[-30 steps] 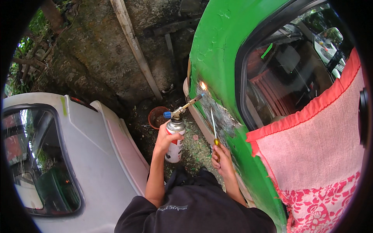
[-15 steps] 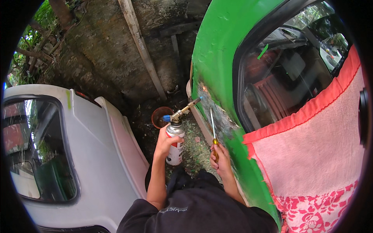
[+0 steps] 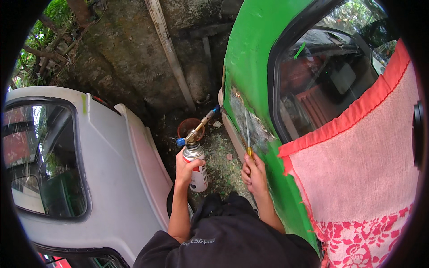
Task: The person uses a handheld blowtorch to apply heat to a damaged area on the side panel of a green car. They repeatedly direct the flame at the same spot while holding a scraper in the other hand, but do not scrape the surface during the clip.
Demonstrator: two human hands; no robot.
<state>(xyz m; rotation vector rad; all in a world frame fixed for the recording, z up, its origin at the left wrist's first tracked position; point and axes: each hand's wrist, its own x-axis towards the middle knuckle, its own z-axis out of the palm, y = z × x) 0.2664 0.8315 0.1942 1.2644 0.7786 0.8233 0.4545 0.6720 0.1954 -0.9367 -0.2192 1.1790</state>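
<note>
My left hand is wrapped round the canister of a gas torch, white and red with a brass nozzle and a blue knob. A small blue flame shows at the nozzle tip, just left of the green car body. In my right hand is a screwdriver with a yellow handle, its long shaft pointing up along the scorched patch. That patch is grey and brown, with paint gone and ragged, blackened edges. I cannot tell whether the screwdriver's tip touches it.
The green car stands to my right, with a pink towel draped over its window. A whitish car is close on my left. Between them lie a reddish bowl and paint flakes on the ground. A wooden plank leans ahead.
The torch has moved left and its nozzle has swung away from the scorched patch. My right hand and the screwdriver have shifted slightly up the panel.
</note>
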